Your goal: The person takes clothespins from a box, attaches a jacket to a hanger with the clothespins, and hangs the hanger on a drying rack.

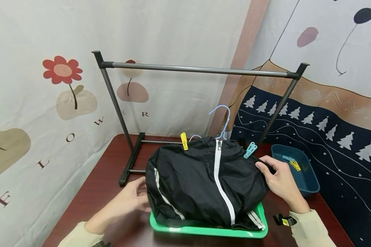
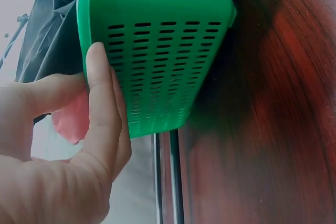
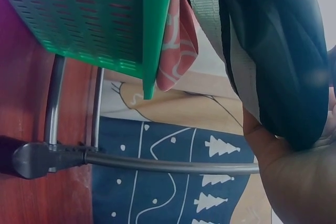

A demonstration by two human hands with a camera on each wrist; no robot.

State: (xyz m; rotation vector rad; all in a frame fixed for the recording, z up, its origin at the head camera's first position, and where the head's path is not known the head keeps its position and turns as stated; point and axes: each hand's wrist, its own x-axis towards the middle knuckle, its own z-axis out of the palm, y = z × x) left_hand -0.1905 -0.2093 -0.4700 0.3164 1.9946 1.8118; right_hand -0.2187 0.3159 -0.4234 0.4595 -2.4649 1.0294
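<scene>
A black jacket (image 1: 198,185) with a white zipper lies over the green basket (image 1: 210,231), a light blue hanger (image 1: 225,120) poking up at its collar. A yellow clothespin (image 1: 184,141) and a blue clothespin (image 1: 250,150) sit at its shoulders. My right hand (image 1: 276,176) grips the jacket's right shoulder between thumb and fingers. Beside the jacket's left edge is my left hand (image 1: 134,197), its fingers loosely bent. In the left wrist view this left hand (image 2: 79,145) is against or just in front of the basket's slotted wall (image 2: 163,61); contact is unclear.
A metal clothes rack (image 1: 201,70) stands behind the basket on the dark red table (image 1: 102,202). At the right, a dark blue tray (image 1: 309,171) holds clothespins (image 1: 295,166). Reddish patterned cloth (image 3: 178,51) hangs over the basket's rim in the right wrist view.
</scene>
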